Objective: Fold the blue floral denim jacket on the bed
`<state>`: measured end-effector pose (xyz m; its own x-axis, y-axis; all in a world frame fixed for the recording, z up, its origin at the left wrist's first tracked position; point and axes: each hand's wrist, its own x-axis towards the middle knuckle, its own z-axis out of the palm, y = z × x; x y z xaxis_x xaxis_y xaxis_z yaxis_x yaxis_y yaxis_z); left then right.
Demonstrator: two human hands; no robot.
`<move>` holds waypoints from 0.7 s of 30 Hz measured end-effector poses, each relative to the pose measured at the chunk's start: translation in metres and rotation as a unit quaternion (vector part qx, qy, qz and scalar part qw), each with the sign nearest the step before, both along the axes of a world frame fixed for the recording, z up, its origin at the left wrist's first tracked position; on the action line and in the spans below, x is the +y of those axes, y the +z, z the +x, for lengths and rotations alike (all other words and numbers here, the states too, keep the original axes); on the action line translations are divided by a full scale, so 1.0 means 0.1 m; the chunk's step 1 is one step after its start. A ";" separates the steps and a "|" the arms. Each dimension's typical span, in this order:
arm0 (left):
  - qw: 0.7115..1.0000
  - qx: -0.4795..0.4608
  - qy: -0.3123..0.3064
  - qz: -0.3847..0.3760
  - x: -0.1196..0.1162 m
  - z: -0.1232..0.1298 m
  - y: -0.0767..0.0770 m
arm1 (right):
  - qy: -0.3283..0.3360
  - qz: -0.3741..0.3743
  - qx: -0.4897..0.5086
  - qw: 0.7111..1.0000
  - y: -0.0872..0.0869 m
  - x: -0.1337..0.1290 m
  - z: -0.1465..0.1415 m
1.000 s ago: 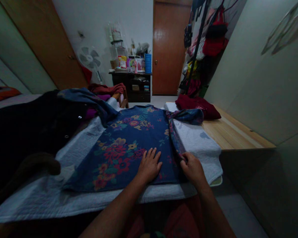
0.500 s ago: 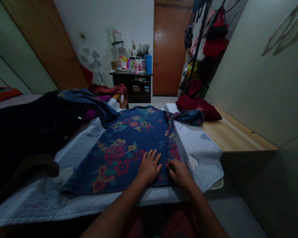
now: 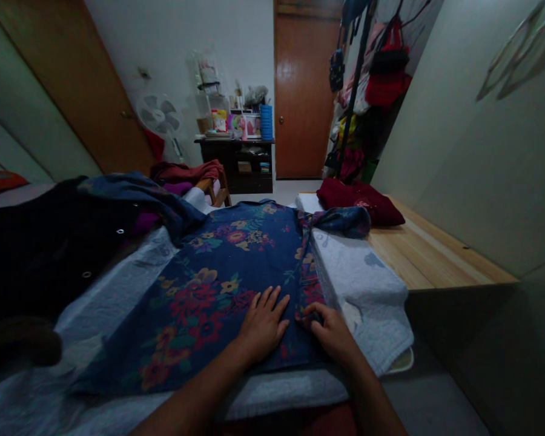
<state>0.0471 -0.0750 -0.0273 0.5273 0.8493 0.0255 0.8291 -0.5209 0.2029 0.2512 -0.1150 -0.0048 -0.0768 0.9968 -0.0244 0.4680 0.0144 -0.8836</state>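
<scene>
A dark blue floral shirt [image 3: 236, 266] lies spread on a pale blue quilted cover [image 3: 300, 387], its collar at the far end. One sleeve reaches out to the left, the other to the right. My left hand [image 3: 264, 324] rests flat on the lower right part of the shirt, fingers spread. Just to its right, my right hand [image 3: 329, 330] has its fingers curled at the shirt's folded right edge, thumb and forefinger near each other; whether cloth is pinched between them is hard to tell.
Dark clothing [image 3: 36, 248] is heaped at the left. A folded maroon garment [image 3: 358, 203] lies at the back right, by a wooden board [image 3: 418, 248]. Farther off stand a fan [image 3: 158, 115], a dark cabinet [image 3: 234, 163] and a door [image 3: 306, 97].
The view has shifted a little, so the shirt and both hands appear lower and more to the left. My right hand's thumb and forefinger have loosened slightly at the shirt's edge.
</scene>
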 end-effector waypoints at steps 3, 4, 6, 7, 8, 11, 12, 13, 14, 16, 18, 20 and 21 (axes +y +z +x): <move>0.999 -0.007 -0.024 -0.026 0.11 -0.01 0.07 | -0.013 0.000 -0.006 1.000 0.01 -0.01 -0.01; 0.999 -0.015 -0.029 -0.033 0.15 -0.01 0.08 | -0.014 -0.001 -0.005 1.000 0.02 -0.02 -0.02; 0.998 -0.037 -0.036 -0.043 0.25 -0.01 0.09 | -0.012 -0.008 0.004 1.000 0.03 -0.02 -0.03; 0.997 -0.053 -0.038 -0.046 0.29 0.00 0.09 | -0.011 -0.012 0.007 1.000 0.03 -0.02 -0.04; 0.995 -0.074 -0.039 -0.049 0.34 0.01 0.10 | -0.011 -0.015 0.007 1.000 0.03 -0.02 -0.04; 0.984 -0.160 -0.042 -0.068 0.47 0.13 0.13 | -0.003 -0.006 0.007 1.000 0.03 -0.02 -0.04; 0.977 -0.192 -0.039 -0.082 0.52 0.19 0.14 | 0.003 -0.002 0.009 1.000 0.04 -0.02 -0.04; 0.969 -0.222 -0.031 -0.100 0.57 0.25 0.16 | 0.010 0.002 0.012 1.000 0.05 -0.02 -0.04; 0.960 -0.252 -0.016 -0.124 0.62 0.33 0.17 | 0.016 0.004 0.013 1.000 0.07 -0.03 -0.04; 0.935 -0.297 0.032 -0.189 0.73 0.48 0.17 | 0.022 0.006 0.008 1.000 0.11 -0.05 -0.06; 0.912 -0.327 0.102 -0.227 0.84 0.63 0.17 | 0.027 0.011 0.004 1.000 0.15 -0.07 -0.08; 0.898 -0.340 0.156 -0.233 0.93 0.73 0.16 | 0.036 0.025 0.009 0.999 0.18 -0.10 -0.11; 0.894 -0.345 0.170 -0.230 0.98 0.77 0.15 | 0.042 0.032 0.012 0.999 0.19 -0.11 -0.13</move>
<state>0.1239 0.0226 -0.0123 0.2296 0.9620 -0.1476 0.5188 0.0074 0.8549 0.2384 -0.1261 0.0142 -0.1596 0.9863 0.0426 0.4412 0.1099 -0.8906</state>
